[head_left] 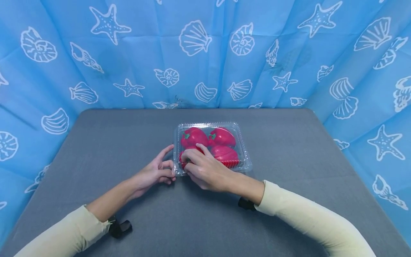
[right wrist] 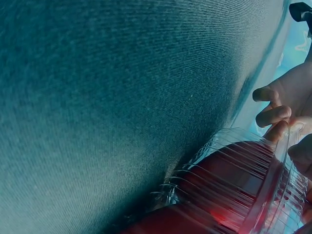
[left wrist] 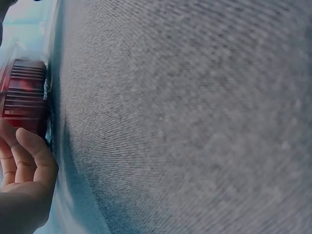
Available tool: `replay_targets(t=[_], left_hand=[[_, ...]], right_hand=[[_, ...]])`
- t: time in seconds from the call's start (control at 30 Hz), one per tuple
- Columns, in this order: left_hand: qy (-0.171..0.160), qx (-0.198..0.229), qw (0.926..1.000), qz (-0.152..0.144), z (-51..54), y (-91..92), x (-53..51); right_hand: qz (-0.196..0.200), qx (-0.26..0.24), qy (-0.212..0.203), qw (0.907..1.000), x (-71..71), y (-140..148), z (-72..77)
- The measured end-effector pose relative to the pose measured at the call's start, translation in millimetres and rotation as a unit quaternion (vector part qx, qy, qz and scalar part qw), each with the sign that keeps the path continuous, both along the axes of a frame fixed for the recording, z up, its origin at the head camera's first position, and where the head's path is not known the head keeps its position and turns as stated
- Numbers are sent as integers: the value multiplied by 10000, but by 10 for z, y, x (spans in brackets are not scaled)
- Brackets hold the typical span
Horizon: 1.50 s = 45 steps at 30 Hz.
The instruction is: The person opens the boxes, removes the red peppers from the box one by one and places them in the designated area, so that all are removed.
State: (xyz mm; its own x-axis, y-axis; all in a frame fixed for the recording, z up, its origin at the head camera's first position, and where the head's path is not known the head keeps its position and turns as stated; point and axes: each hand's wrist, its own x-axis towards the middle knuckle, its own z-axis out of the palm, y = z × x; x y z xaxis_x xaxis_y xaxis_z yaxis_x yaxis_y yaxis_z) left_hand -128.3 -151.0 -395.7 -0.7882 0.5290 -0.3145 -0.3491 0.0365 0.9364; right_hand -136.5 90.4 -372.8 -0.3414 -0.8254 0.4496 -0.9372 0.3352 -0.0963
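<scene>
A clear plastic container [head_left: 245, 162] with a clear lid and ridged sides stands on the table. Inside lie several red bell peppers [head_left: 224, 137], two showing green stems. My left hand [head_left: 154, 175] is at its left side, thumb and fingers spread loosely with the fingertips touching the rim. Bent fingers of my right hand [head_left: 208, 169] pinch the rim at the front left corner, covering most of one pepper. The right wrist view shows the container's ridged wall [right wrist: 234, 165] close up, with left-hand fingers [right wrist: 273, 116] near the rim. Only the container's end shows in the left wrist view.
A grey cloth-covered table [head_left: 289, 142] reaches around the container. Behind it and at both sides hangs a blue curtain [head_left: 218, 64] with white shells and starfish. Dark wrist straps [head_left: 120, 228] sit by both cream sleeves [head_left: 308, 214].
</scene>
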Motion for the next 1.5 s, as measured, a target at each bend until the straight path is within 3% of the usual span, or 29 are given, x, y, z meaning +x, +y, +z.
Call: replay_targets(t=[0.33, 0.6, 0.83, 1.2, 1.5], left_hand=[[-105, -45, 9999, -25, 10, 2, -10], [-67, -242, 9997, -80, -27, -11, -9], [-20, -469, 9989, 13, 7, -27, -33], [54, -142, 9997, 175, 37, -59, -33], [89, -214, 9994, 249, 44, -65, -29]], right_hand=[[8, 59, 32, 10000, -5, 1, 1], [69, -284, 202, 9994, -35, -27, 123], [-9, -118, 400, 9991, -6, 1, 36], [-129, 30, 359, 9993, 25, -3, 30], [-236, 420, 981, 9940, 48, 86, 25]])
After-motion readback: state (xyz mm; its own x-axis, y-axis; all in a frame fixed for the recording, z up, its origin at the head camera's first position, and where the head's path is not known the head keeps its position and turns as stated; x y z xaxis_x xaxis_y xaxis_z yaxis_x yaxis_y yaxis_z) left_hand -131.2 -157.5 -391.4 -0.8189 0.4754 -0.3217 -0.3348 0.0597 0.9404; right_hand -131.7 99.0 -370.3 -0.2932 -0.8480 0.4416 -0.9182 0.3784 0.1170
